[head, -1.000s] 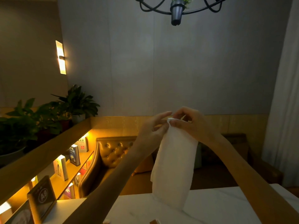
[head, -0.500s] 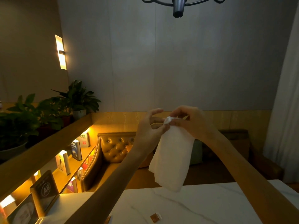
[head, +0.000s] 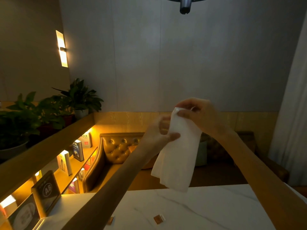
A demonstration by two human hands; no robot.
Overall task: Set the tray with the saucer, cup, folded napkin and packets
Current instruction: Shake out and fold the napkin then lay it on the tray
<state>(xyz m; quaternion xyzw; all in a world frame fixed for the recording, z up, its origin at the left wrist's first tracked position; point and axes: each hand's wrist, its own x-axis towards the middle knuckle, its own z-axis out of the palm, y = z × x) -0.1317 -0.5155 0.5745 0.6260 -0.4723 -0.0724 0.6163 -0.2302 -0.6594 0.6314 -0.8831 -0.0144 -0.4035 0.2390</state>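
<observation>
A white napkin [head: 177,156] hangs in the air above the far edge of the white marble table [head: 207,208]. My right hand [head: 197,115] pinches its top corner. My left hand [head: 159,131] grips the napkin's left edge a little lower, thumb across the cloth. Two small brown packets lie on the table: one packet [head: 159,219] near the bottom middle, another packet [head: 110,220] partly hidden by my left forearm. No tray, saucer or cup is in view.
A sign stand marked A8 [head: 47,191] and a second framed card [head: 23,213] sit at the table's left edge. Beyond the table are a tufted leather seat [head: 116,151], lit bookshelves [head: 73,155] and potted plants [head: 41,113] on a ledge.
The view has tilted down, showing more table and both packets. My left hand has slid down from the top corner to the napkin's left edge; the napkin hangs higher above the table.
</observation>
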